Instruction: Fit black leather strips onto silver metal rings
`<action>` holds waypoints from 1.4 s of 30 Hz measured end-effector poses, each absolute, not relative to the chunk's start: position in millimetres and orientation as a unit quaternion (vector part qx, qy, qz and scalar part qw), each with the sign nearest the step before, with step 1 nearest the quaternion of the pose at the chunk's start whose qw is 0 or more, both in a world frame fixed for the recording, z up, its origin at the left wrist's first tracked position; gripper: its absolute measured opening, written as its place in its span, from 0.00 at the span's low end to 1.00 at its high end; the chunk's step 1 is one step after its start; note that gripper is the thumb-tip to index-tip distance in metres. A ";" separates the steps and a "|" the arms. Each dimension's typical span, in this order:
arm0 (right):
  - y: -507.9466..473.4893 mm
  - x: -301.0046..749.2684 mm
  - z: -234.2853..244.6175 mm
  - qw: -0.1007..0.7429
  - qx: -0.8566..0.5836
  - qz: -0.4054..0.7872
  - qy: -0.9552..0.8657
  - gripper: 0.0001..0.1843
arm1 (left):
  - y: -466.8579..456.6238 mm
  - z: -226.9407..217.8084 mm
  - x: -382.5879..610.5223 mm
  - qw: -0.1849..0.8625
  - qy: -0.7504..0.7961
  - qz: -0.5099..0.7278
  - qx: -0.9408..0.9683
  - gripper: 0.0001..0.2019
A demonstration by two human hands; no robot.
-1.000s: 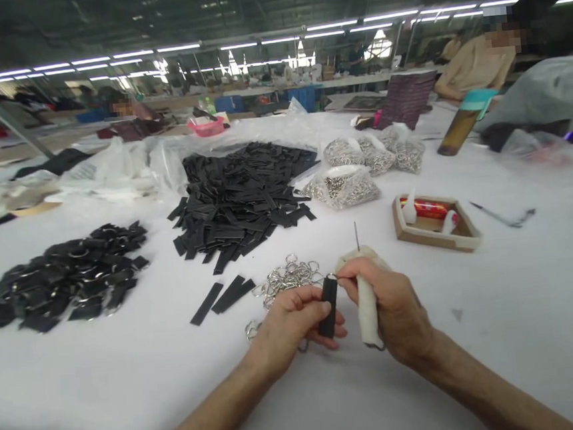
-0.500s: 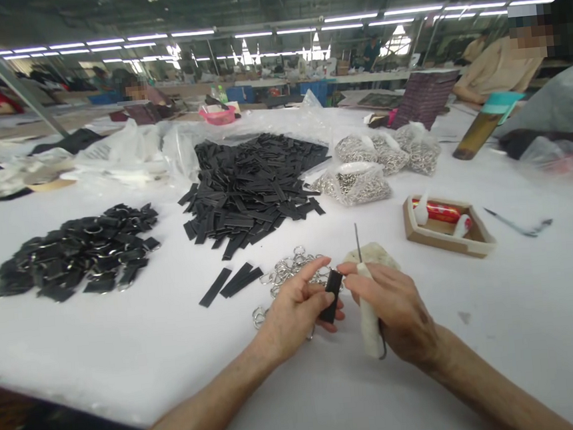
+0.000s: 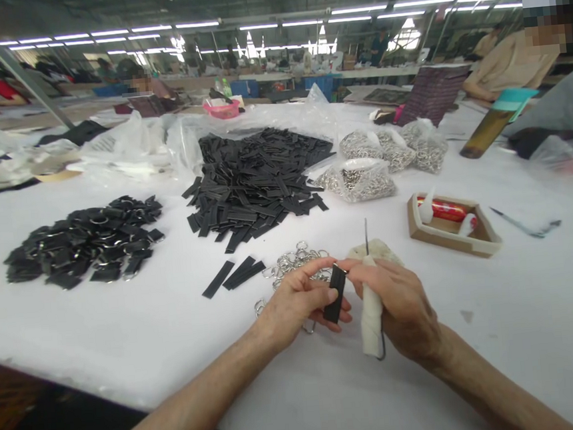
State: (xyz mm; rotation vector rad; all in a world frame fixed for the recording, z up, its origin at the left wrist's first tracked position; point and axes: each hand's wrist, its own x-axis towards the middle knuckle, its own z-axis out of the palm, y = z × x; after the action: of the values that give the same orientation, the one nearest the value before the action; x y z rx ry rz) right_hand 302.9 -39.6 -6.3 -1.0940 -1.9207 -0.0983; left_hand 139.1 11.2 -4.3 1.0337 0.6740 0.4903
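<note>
My left hand [image 3: 300, 299] pinches a short black strap [image 3: 335, 293] with a metal ring at its top, held upright just above the white table [image 3: 126, 336]. My right hand [image 3: 400, 303] is closed round a white cloth-wrapped tool [image 3: 369, 308] whose thin metal spike points up, and its fingertips touch the strap's ring end. Loose metal rings [image 3: 293, 262] lie right behind my hands. Three black strips [image 3: 232, 276] lie to the left of them.
A big heap of black strips [image 3: 258, 180] lies in the middle, a pile of straps with rings [image 3: 85, 240] at the left, bags of metal rings [image 3: 363, 178] behind. A small tray [image 3: 450, 223] with a red tube sits at right. A person in beige sits far right.
My left thumb has closed back onto the strap and the strap stands a little more upright. The view has shifted slightly right and down; my right hand keeps its grip on the tool.
</note>
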 end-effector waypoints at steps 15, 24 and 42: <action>-41.8 300.0 -15.1 0.450 -0.469 0.008 -0.760 0.07 | 12.6 -6.4 137.1 0.819 0.304 0.211 0.439 0.24; -41.7 291.4 -10.6 0.499 -0.555 0.199 -0.635 0.04 | 12.0 -9.2 137.7 0.810 0.312 0.205 0.453 0.13; -42.2 287.4 -18.8 0.454 -0.481 0.004 -0.750 0.10 | 11.1 -3.5 139.0 0.781 0.365 0.309 0.400 0.17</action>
State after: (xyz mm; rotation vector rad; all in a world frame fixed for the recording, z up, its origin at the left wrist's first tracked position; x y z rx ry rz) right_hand 287.4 -42.2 -18.8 -1.1863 -1.8504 0.0104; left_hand 139.0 11.1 -3.5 0.8643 0.7892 0.6683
